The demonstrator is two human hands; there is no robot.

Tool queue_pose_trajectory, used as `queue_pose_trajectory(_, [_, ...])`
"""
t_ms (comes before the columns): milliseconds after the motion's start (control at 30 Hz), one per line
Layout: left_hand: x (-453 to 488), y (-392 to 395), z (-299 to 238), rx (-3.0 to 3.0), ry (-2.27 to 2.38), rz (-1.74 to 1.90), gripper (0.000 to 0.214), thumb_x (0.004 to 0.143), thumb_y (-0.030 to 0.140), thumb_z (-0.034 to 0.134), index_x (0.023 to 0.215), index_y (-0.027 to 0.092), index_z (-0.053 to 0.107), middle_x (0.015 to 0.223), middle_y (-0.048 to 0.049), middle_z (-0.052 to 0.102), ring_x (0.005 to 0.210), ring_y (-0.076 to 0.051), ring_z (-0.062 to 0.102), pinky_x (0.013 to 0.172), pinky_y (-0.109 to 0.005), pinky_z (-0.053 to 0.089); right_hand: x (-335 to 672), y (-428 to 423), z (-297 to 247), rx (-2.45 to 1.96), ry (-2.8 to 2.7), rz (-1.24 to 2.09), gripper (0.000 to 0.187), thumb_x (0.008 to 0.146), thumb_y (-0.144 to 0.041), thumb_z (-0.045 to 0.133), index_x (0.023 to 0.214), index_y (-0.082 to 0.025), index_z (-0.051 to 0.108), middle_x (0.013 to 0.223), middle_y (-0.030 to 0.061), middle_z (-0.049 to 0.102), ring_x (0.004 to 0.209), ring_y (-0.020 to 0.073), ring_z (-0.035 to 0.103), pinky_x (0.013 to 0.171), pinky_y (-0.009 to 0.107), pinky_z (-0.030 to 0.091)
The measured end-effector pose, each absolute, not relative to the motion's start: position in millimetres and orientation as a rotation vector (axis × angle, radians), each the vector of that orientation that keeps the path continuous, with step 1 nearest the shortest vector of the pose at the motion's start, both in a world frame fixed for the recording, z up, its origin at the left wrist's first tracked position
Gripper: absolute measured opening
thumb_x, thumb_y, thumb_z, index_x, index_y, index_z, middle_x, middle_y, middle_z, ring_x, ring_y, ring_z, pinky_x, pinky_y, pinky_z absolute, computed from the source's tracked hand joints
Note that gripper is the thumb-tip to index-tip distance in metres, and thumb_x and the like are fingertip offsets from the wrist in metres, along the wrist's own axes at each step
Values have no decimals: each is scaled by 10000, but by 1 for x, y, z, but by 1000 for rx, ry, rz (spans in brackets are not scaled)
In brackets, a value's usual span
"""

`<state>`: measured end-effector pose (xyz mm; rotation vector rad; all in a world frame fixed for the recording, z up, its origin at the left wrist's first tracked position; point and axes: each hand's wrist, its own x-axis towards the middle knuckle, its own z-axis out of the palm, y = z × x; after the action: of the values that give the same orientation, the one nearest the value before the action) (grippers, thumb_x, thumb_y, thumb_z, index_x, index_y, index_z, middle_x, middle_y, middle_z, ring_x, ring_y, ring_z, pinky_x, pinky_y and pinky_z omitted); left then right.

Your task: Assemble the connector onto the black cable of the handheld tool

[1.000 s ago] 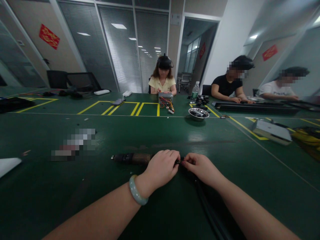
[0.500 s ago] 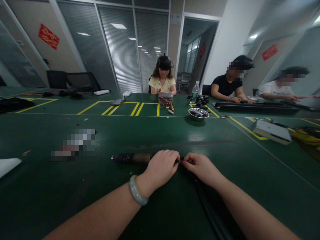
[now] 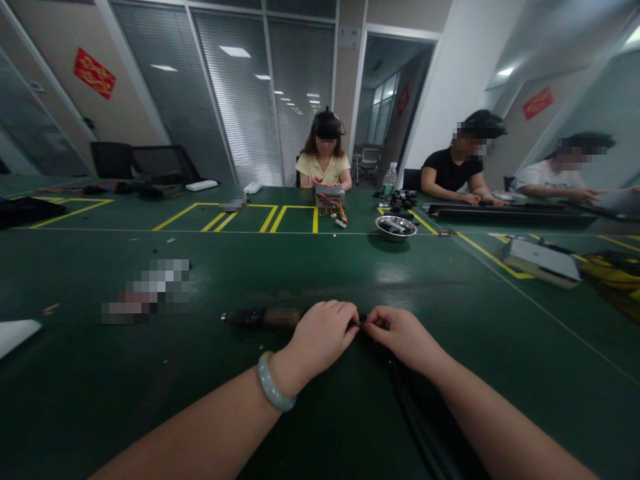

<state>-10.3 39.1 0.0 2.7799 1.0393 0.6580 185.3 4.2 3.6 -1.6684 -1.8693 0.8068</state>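
A pen-shaped electric screwdriver [image 3: 280, 318] lies across the green table, its metal tip to the left and its brown body running under my left hand [image 3: 325, 333]. That hand is closed over the rear of the tool, hiding this part. My right hand [image 3: 397, 331] is closed in a pinch at the tool's rear end, fingertips almost touching those of the left. Between them is a small dark piece, seemingly the end of the black cable [image 3: 413, 407], which trails toward the lower right under my right forearm. The exact joint is too dark to make out.
Farther off stand a metal bowl [image 3: 396, 229] with dark parts, a water bottle [image 3: 389, 185] and a grey box with coloured wires [image 3: 330, 195]. A silver box [image 3: 543, 261] lies right, a white object [image 3: 17, 337] left. Several people sit across the green table [image 3: 200, 380].
My hands and the screwdriver keep nearly the same position. The view shifts slightly. At far right, a person's hands now have a pale sheet-like object near them.
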Motion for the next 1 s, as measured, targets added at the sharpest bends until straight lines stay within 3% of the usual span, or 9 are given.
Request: queue_pose_trajectory(1000, [-11,39,2,2740,1041,658,108,870,265,604,953,204,572,939,-18,633,915,-202,599,853,-376,468,190,5,5,-1669,-1848,825,193,838,-346,570,812,-193,684,695,1,673,613,142,591,549,240,379])
